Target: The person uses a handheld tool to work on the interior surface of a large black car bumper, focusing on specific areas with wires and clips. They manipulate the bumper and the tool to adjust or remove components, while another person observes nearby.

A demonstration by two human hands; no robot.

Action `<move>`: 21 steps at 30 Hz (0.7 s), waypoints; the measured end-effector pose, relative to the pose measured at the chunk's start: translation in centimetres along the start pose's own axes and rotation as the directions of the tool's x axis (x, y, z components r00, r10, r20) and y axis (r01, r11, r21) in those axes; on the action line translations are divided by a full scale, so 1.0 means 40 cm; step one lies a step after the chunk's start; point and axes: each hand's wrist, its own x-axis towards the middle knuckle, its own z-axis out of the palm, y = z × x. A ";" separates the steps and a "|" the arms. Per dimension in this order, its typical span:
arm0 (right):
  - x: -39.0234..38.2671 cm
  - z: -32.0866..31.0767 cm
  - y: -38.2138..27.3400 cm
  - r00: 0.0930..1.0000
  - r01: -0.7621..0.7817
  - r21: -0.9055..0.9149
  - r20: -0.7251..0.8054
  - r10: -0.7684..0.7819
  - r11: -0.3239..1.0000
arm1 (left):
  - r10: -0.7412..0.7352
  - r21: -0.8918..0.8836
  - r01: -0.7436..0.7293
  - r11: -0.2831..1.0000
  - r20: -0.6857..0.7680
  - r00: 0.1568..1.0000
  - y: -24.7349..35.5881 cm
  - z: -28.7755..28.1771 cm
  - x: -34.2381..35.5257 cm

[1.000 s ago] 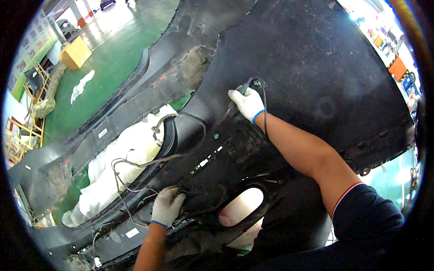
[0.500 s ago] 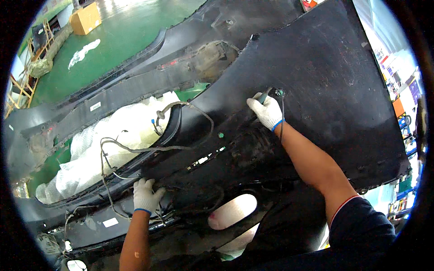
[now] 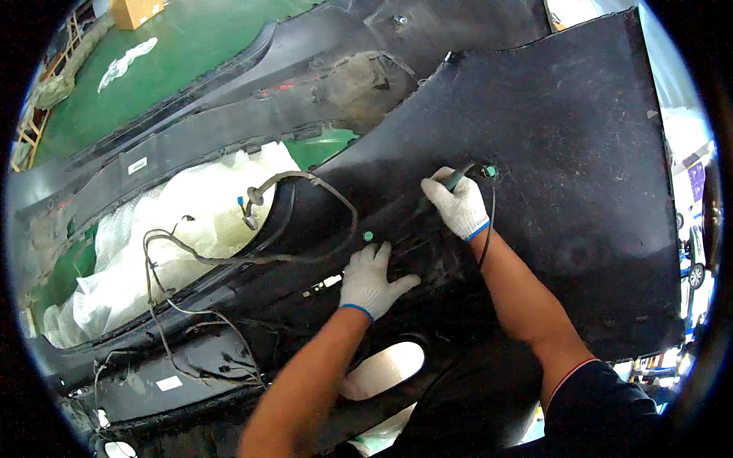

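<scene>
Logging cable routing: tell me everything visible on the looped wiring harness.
The wiring harness is dark grey and flexible-looking, with thinner branches, a grommet-like disc and a blue connector. It lies loosely looped across the black panel, partly over white wrap; contact there is unclear. The left hand and right hand are apart from it.

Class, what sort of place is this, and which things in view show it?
Probably a vehicle-parts workshop: large black moulded panels, a wiring harness and a smooth green floor.
</scene>
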 end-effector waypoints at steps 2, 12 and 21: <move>-0.002 -0.001 0.004 1.000 -0.012 0.014 0.000 0.012 1.000 | -0.102 0.009 0.103 0.995 -0.046 0.994 0.010 0.053 0.009; -0.009 0.012 0.006 0.998 0.045 -0.126 0.054 -0.039 0.991 | -0.202 0.047 0.198 0.979 0.085 0.976 0.012 0.025 0.061; -0.019 0.037 -0.020 0.987 0.143 -0.254 0.101 -0.121 0.956 | -0.206 0.056 0.203 0.978 0.053 0.977 0.000 0.034 0.059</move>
